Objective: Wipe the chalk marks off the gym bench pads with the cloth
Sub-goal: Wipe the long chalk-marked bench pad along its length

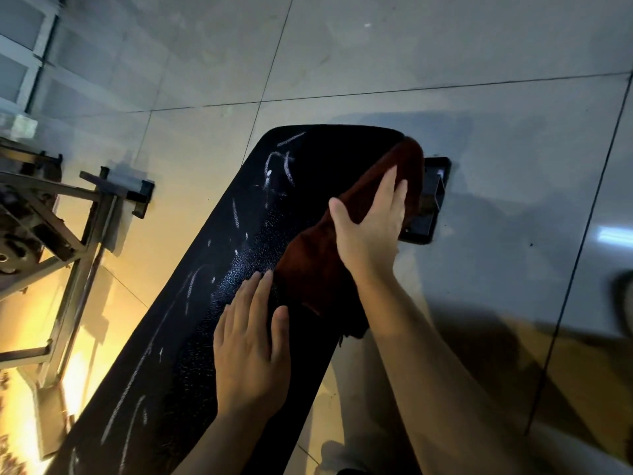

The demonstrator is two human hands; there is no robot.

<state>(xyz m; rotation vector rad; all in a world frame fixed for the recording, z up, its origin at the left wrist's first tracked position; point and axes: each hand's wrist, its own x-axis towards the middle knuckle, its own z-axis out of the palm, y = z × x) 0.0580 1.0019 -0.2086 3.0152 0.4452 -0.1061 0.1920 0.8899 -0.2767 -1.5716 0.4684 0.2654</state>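
Note:
A long black textured bench pad (219, 269) runs from the bottom left up to the middle of the view. White chalk marks (277, 166) streak its far end and its left side. A dark red-brown cloth (318, 265) lies along the pad's right edge. My right hand (370, 228) presses flat on the cloth, fingers pointing toward the pad's far end. My left hand (251, 351) rests flat on the bare pad just below and left of the cloth, fingers spread.
A metal rack frame (65, 217) with weight plates stands on the left. A black bench foot (428, 200) shows beside the pad's far right corner. Glossy grey floor tiles (479, 80) surround the bench.

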